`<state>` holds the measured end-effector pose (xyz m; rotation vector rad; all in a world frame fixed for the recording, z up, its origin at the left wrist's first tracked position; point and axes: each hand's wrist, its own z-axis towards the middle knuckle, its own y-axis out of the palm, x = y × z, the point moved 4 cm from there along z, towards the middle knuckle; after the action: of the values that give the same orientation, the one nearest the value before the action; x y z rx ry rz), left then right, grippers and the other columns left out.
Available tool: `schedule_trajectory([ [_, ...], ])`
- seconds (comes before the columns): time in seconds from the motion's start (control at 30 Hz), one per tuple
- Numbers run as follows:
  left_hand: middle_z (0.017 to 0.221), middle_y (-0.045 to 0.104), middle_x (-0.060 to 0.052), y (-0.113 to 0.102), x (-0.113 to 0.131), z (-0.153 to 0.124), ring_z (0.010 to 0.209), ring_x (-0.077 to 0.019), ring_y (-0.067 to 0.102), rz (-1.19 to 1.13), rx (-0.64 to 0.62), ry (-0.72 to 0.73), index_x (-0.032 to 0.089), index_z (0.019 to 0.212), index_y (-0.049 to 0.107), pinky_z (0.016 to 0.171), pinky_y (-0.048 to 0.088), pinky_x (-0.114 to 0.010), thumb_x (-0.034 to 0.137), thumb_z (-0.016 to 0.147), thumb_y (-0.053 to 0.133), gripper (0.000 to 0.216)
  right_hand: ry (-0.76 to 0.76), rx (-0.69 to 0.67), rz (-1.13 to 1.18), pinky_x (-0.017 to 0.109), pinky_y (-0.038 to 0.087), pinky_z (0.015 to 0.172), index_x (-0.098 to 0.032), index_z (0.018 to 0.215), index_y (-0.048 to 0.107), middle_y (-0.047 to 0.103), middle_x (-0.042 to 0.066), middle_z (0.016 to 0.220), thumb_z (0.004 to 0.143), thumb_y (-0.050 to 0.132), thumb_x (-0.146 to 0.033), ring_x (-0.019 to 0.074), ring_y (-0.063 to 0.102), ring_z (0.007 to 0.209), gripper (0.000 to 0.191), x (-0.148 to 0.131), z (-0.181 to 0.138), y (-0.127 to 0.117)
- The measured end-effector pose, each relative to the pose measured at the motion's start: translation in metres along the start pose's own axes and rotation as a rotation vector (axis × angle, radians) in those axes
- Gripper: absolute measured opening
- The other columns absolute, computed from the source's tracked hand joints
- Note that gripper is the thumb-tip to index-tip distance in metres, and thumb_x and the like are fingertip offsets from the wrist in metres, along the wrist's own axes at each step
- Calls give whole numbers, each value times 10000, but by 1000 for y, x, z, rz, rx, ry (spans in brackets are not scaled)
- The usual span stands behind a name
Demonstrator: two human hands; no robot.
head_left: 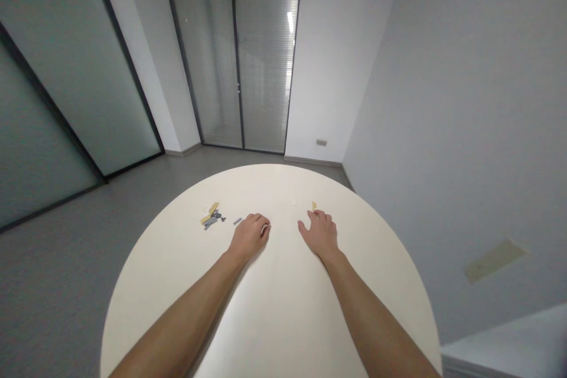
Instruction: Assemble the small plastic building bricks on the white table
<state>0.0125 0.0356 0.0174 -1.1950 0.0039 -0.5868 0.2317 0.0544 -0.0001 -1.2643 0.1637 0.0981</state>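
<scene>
My left hand (pixel 251 233) rests low over the table with its fingers curled in; whatever may be inside is hidden or too small to name. Just left of it lies a small grey flat piece (pixel 238 221). Farther left is a loose pile of small grey and tan pieces (pixel 212 217), which look like toy building bricks. My right hand (pixel 321 234) is open, thumb and fingers apart, palm down. A small tan piece (pixel 314 205) lies right beyond its fingertips. Between the hands and farther off is a small white piece (pixel 294 202), faint against the tabletop.
Both forearms reach across a round white table (pixel 274 319). Its curved far edge faces a glass door with blinds (pixel 266 71). Frosted glass panels (pixel 66 71) stand at the left, and a grey wall (pixel 465 130) is close on the right.
</scene>
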Motion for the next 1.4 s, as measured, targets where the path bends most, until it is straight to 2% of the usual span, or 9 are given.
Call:
schedule_trajectory([
  [0.17,1102,624,-116,-9,-19,-3,1029,-267,563,215,125,-232,179,1066,630,867,445,-374,149,900,472,231,-8,-3,21,423,356,998,-187,1341,554,506,136,1381,937,487,-464,302,433,1213,495,1,-3,2],
  [0.27,1116,601,-146,-14,-27,-5,1041,-300,556,303,117,-306,151,1120,608,853,446,-393,132,855,498,288,-16,-1,31,425,357,1008,-188,1342,559,506,131,1390,937,489,-455,302,427,1228,489,1,-5,2],
  [0.43,1043,609,-161,-16,-33,-6,1020,-317,569,358,94,-373,125,1114,596,827,448,-403,156,877,472,269,-25,1,38,431,361,1016,-193,1344,558,505,126,1398,940,483,-451,300,421,1241,486,1,-6,3],
  [0.63,1023,661,-124,-4,-36,-3,985,-264,596,260,69,-307,170,1142,605,842,448,-361,162,952,405,276,-26,-2,31,432,358,1021,-192,1346,552,501,130,1401,946,474,-453,297,419,1245,484,0,-6,3],
  [0.87,1023,709,-37,8,-20,1,979,-205,635,-93,-9,-74,240,1157,626,844,482,-309,145,917,489,292,-32,6,38,431,363,1015,-185,1332,565,515,136,1387,943,490,-427,302,431,1239,464,-2,-6,0],
  [0.97,1069,710,-20,11,-10,1,1000,-179,646,-178,-64,53,265,1155,645,880,489,-287,154,927,491,298,-99,1,70,403,374,1009,-190,1308,585,542,124,1358,947,496,-398,279,451,1221,426,-8,-7,-2],
  [1.07,1137,701,-12,13,-3,0,1028,-164,646,-218,-97,136,272,1172,643,916,490,-279,174,939,478,302,-240,-30,134,362,375,1017,-213,1271,615,577,96,1312,944,521,-377,242,469,1207,377,-19,-9,-5],
  [1.2,1095,698,-32,12,-4,-1,1016,-178,640,-185,-54,105,242,1171,624,892,498,-288,185,911,529,282,-432,-67,228,344,374,1023,-250,1257,627,597,66,1289,951,531,-352,210,492,1193,336,-36,-17,-12],
  [1.4,1014,710,-27,9,-7,-1,983,-189,631,-178,-44,53,235,1165,621,857,492,-292,197,901,550,276,-546,-63,303,358,365,1035,-253,1203,666,646,56,1227,939,562,-311,202,530,1156,290,-46,-24,-19],
])
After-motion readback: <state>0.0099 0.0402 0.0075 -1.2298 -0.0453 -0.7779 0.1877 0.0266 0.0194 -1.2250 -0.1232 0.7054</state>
